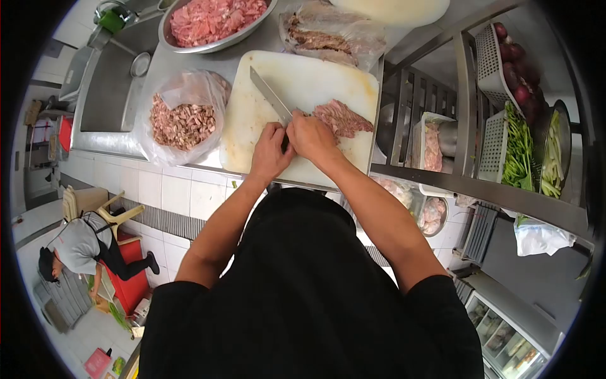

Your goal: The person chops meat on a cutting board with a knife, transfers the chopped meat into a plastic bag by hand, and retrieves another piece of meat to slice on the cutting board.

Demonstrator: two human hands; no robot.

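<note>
Two hands meet at a knife (pixel 271 93) above a white cutting board (pixel 243 136).
The right hand (pixel 310 134) grips the knife's handle end; the left hand (pixel 271 151) is curled just beside it, but I cannot tell if it grips too. The sliced meat (pixel 341 118) lies on the board, right of the hands; bare board remains at left. A plastic bag (pixel 189 88) contains chopped meat, a metal bowl (pixel 214 48) pink meat. The board reaches near the table's front edge (pixel 202 168).
</note>
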